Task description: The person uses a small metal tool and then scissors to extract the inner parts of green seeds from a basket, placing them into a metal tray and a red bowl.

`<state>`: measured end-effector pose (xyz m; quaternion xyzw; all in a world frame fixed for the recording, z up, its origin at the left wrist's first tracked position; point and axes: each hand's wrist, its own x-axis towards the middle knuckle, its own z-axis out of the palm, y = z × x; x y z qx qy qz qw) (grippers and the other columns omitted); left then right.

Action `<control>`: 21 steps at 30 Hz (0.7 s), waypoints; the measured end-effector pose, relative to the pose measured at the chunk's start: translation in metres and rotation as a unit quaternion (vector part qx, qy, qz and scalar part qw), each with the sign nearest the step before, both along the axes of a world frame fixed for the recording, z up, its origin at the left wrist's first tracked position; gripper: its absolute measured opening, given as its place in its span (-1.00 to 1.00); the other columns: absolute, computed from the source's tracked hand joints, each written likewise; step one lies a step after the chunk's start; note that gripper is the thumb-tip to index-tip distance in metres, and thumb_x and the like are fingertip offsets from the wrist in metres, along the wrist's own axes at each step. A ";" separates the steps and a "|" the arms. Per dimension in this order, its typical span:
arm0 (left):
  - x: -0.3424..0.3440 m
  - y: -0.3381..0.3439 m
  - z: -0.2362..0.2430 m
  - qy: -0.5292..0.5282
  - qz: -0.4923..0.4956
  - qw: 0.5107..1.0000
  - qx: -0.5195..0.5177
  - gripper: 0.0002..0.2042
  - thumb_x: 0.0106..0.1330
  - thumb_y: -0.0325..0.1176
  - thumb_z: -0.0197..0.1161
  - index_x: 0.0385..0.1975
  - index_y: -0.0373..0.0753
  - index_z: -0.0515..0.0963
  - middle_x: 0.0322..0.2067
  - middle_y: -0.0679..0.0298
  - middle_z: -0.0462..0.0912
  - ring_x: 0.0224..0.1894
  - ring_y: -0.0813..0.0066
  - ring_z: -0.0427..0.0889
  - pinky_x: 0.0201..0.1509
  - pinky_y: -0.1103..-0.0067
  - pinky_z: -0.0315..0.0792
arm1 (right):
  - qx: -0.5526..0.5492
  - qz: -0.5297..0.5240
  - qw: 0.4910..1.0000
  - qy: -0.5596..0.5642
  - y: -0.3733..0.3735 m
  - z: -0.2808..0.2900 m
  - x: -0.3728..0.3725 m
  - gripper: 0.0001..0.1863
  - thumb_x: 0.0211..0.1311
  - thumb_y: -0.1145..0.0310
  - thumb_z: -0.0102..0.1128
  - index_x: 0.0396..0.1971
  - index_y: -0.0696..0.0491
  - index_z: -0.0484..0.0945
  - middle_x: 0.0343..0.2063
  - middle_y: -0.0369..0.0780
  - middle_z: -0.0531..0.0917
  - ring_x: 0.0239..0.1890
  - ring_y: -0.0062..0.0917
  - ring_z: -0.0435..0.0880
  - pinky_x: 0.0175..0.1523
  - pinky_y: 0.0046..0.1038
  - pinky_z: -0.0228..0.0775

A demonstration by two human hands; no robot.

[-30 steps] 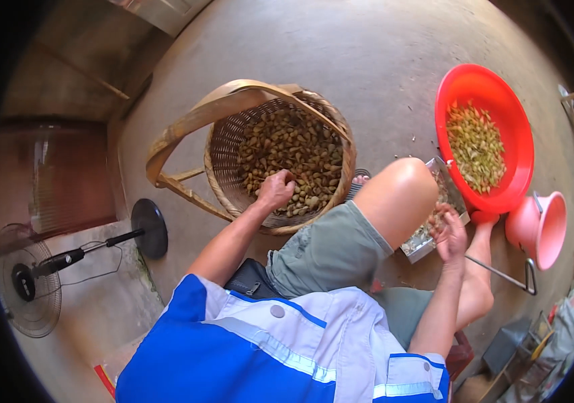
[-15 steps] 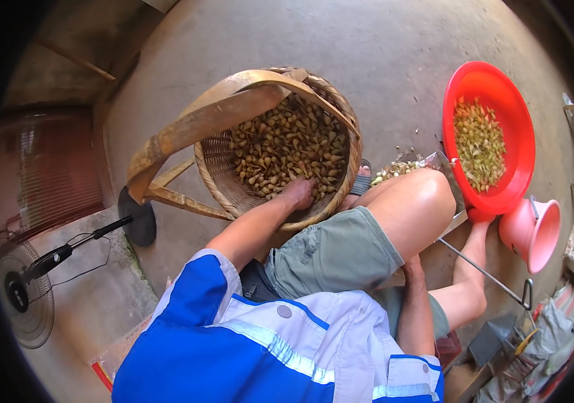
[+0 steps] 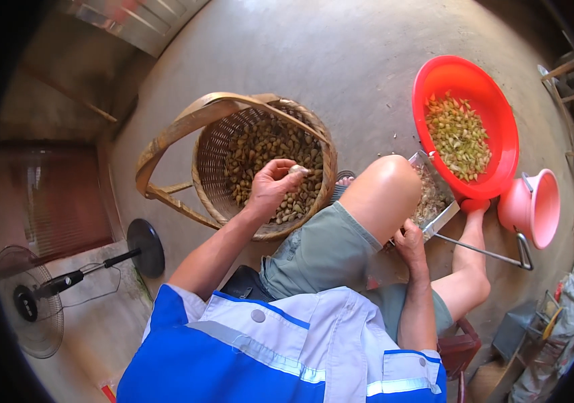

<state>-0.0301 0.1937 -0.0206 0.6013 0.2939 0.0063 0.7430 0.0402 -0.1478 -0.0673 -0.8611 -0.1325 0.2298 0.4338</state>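
Note:
My left hand [image 3: 272, 185] pinches a small pale bulb [image 3: 296, 170] above the woven basket [image 3: 207, 178], which is partly full of small brown bulbs [image 3: 253, 151]. My right hand [image 3: 410, 242] is beside my right knee, at the near edge of a metal dustpan [image 3: 440, 221] with pale peelings and bits [image 3: 429, 191] in it. Its fingers are curled, and I cannot make out what, if anything, they hold. A wide red basin [image 3: 507, 127] past the dustpan holds pale yellow-green pieces [image 3: 455, 131].
A pink bucket [image 3: 545, 208] stands at the right, near wooden racks [image 3: 562, 70] and plastic sacks [image 3: 569, 316]. A standing fan [image 3: 41, 295] lies along the lower left, its round base [image 3: 147, 245] toward the basket. The basket's tall bamboo handle [image 3: 152, 154] arches at its left.
My left hand has come up out of the bulbs in the basket with one held in its fingertips. My right hand has moved up from below the knee to the dustpan's edge.

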 end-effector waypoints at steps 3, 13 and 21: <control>0.021 -0.028 0.063 -0.082 0.040 0.992 -0.089 -0.82 0.30 -0.52 0.15 -0.13 -0.28 0.42 -0.21 0.19 0.61 -0.22 0.43 0.64 -0.13 0.53 0.57 | 0.133 -0.132 0.977 0.100 0.003 0.024 0.003 -0.86 0.26 0.46 0.07 -0.25 0.19 0.52 -0.37 -0.19 0.65 -0.45 -0.60 0.63 -0.36 -0.56 0.48; 0.062 -0.172 0.092 -0.115 -0.177 0.942 -0.262 -0.80 0.31 -0.50 0.14 -0.11 -0.25 0.35 -0.20 0.18 0.55 -0.23 0.37 0.63 -0.22 0.60 0.56 | 0.489 -0.245 0.827 0.127 -0.016 0.107 -0.009 -0.77 0.31 0.44 0.07 -0.09 0.20 0.48 -0.33 -0.27 0.57 -0.48 -0.75 0.44 -0.34 -0.68 0.36; 0.055 -0.231 0.027 -0.128 -0.242 0.951 -0.142 -0.74 0.29 -0.47 0.20 -0.06 -0.38 0.41 -0.25 0.20 0.60 -0.24 0.55 0.60 -0.18 0.63 0.52 | 0.511 -0.316 0.787 0.140 -0.033 0.080 -0.016 -0.80 0.28 0.41 0.11 -0.14 0.15 0.46 -0.49 -0.37 0.50 -0.56 -0.77 0.35 -0.43 -0.68 0.26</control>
